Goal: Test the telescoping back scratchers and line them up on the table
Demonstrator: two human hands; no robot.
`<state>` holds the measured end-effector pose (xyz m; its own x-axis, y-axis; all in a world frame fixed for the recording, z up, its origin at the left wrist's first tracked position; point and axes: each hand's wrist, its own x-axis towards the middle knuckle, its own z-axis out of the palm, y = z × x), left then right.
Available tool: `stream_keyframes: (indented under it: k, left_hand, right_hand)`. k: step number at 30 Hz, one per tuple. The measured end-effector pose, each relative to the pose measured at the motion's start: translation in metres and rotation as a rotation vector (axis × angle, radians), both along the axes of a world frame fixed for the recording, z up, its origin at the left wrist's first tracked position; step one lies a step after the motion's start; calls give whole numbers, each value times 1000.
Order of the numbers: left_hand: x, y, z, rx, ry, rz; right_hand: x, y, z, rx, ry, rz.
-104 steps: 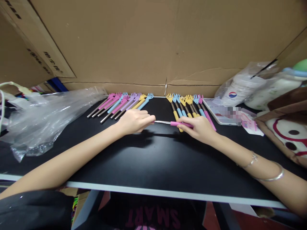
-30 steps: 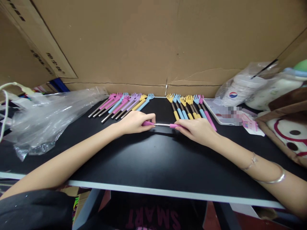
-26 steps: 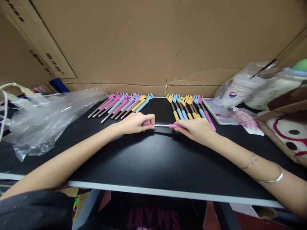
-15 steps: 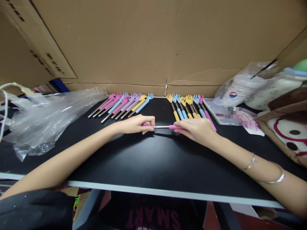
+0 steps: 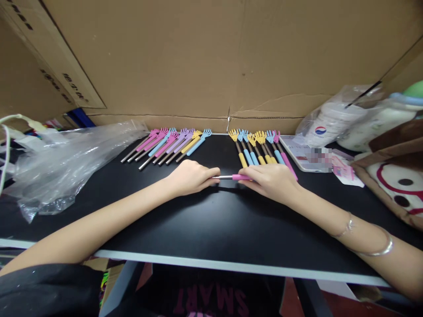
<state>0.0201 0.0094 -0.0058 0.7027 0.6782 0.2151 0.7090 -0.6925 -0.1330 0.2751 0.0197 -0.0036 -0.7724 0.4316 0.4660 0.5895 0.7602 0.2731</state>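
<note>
Between my two hands, level above the black table, is a pink back scratcher (image 5: 240, 177) with a bare metal rod in its middle. My left hand (image 5: 194, 178) pinches its left end, and the fingers cover whatever is there. On the other side, my right hand (image 5: 272, 181) is closed round the pink grip. Behind my left hand lies a row of back scratchers (image 5: 176, 147) with pink, blue, purple and yellow claw heads and parts. Past my right hand another group of back scratchers (image 5: 259, 147), yellow, blue and pink, lies with coloured grips pointing towards me.
A clear plastic bag (image 5: 66, 163) covers the table's left side. At the right are a phone (image 5: 297, 154), a pink-and-white card (image 5: 345, 169), a bagged white cup (image 5: 333, 123) and a brown bag with a cartoon face (image 5: 390, 176). A cardboard wall (image 5: 198, 61) closes off the back.
My left hand has shifted slightly right along the back scratcher, and its fingers now cover the pink part that showed before. Less bare rod shows. My right hand has hardly moved.
</note>
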Motion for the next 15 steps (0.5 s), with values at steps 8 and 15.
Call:
stream_keyframes:
  k: [8,15]
  left_hand:
    - [1,-1,-3,41,44,-28]
    - [0,1,4,-140,28,-27]
  right_hand:
    - [-5,-6,0,7,-6,4]
    - [-6,-7,-1,83,-12,-5]
